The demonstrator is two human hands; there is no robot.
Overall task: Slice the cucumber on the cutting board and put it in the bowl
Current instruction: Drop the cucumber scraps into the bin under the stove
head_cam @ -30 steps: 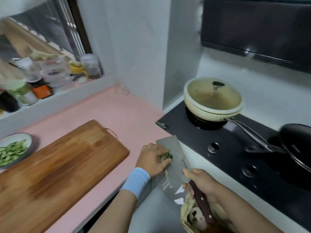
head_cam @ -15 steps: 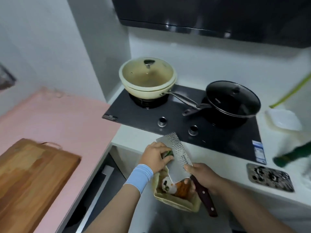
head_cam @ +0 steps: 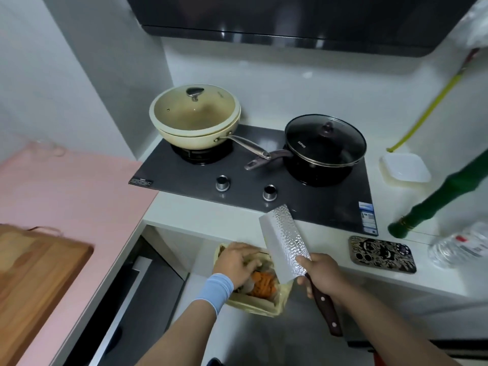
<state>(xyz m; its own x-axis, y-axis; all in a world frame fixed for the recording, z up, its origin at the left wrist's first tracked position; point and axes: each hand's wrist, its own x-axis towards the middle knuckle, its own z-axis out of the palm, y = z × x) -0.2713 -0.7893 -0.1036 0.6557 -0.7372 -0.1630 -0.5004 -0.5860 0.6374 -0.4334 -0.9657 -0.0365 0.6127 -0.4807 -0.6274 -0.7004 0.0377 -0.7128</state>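
Note:
My right hand (head_cam: 320, 276) grips the dark handle of a cleaver (head_cam: 286, 241), whose hammered blade points up and away over the white counter edge. My left hand (head_cam: 236, 262), with a light blue wristband, reaches palm down into a bag-lined waste bin (head_cam: 253, 305) on the floor, fingers relaxed over orange and pale scraps. No cucumber piece shows in that hand. The wooden cutting board (head_cam: 34, 276) lies bare on the pink counter (head_cam: 66, 194) at the left. The bowl is out of view.
A cream lidded wok (head_cam: 195, 117) and a black lidded pot (head_cam: 324, 149) sit on the dark hob. On the white counter at right are a patterned phone (head_cam: 381, 253), a green bottle (head_cam: 443, 196), a white container (head_cam: 405, 169) and a plastic bottle (head_cam: 464, 247).
The view swung right, away from the board and bowl. My left hand left the cleaver blade, where it pinched a green piece, and dropped into the bin. The cleaver stayed raised.

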